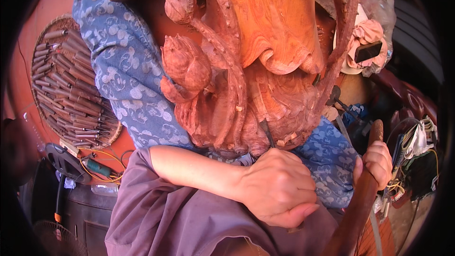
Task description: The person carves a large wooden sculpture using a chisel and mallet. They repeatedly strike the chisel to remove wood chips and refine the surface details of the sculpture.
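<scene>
My left hand (279, 185) is closed around a carving chisel (267, 132), its handle mostly hidden in the fist. The chisel's dark blade points away from me against the base of a reddish wood carving (284, 97). Lotus-like buds (187, 61), twisting stems and a smooth orange-grained flared part (279, 19) make up the carving. At the right, my right hand (375, 163) grips a long brown wooden mallet (353, 213); its thick end reaches down toward the lower edge. A few pale wood chips (286, 140) lie on the carving near the blade.
A round woven basket (45, 31) full of wooden-handled chisels (71, 80) stands on the red floor at the left. Below it lie a green power tool (97, 167) and a yellow cord (85, 163). A phone (368, 52) rests on pink cloth (369, 31) at the far right.
</scene>
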{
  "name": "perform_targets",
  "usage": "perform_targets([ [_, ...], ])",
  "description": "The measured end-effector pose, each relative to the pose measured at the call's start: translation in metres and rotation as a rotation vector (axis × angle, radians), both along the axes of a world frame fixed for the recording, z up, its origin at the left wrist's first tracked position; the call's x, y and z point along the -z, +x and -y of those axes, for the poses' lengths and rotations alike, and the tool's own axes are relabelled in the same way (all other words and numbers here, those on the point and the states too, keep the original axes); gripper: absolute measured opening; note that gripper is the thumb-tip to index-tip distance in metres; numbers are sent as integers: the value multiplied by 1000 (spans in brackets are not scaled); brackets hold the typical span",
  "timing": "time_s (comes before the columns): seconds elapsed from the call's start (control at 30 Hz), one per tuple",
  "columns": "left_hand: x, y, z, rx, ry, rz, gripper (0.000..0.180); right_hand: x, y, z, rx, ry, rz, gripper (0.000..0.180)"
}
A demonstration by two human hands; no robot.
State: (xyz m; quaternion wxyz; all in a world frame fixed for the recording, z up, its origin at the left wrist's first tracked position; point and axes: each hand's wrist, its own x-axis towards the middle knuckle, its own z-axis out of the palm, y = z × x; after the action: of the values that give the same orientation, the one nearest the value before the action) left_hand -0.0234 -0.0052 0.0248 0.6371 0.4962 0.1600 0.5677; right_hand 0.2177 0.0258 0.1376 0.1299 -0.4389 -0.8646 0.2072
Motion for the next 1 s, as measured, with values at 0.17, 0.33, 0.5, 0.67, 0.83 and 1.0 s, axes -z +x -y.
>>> perform_targets([
  [0.17,2,3,2,0,35,-38,23,-7,-5,6,0,52,156,31],
  [0.33,5,1,-3,12,78,-53,23,-7,-5,7,-4,104,211,33],
  [0.5,5,4,-2,-4,99,-72,23,-10,2,10,-57,24,-34,32],
  [0.67,9,3,-2,-9,114,-77,22,-11,2,9,-23,142,256,34],
  [0.83,9,-3,-2,56,172,-133,17,-3,7,12,-60,110,59,35],
  [1.0,12,1,0,56,190,-133,16,-11,7,14,-71,96,54,35],
])
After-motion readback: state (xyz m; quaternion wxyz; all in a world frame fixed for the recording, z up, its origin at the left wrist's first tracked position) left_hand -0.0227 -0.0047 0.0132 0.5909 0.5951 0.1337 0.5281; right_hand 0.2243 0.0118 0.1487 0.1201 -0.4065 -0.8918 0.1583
